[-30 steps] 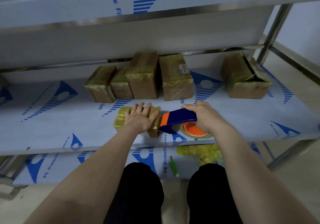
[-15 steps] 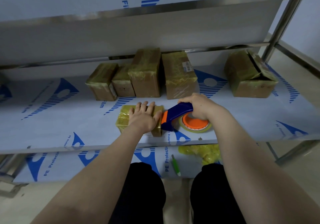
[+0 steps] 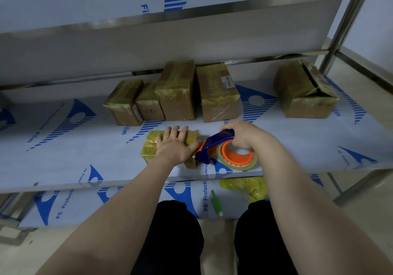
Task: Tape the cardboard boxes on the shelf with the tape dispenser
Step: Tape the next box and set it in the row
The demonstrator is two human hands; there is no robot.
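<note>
The left hand (image 3: 174, 146) lies flat on a small cardboard box (image 3: 150, 147) near the front edge of the middle shelf (image 3: 74, 160). Its fingers are straight and spread, and the palm presses on the top of the box. This box is wrapped with yellowish tape on its left part.

The right hand (image 3: 242, 135) grips the blue handle of the tape dispenser (image 3: 213, 142), with the fingers curled round it. The dispenser's orange front end touches the right side of the small box, just beside the left thumb. The tape roll (image 3: 236, 162) with its orange hub sits under the right hand, close to the shelf surface – whether it rests on the shelf, one cannot tell.

At the back of the same shelf stand four taped boxes (image 3: 177, 92) in a row, close together. Another box (image 3: 304, 93) stands well apart to the right, and its top flaps are partly open.

On the lower shelf lie a green tool (image 3: 217, 203) and a crumpled yellow heap (image 3: 248, 186) – what it is made of is not clear. The person's legs in dark trousers (image 3: 170, 238) show at the bottom.
</note>
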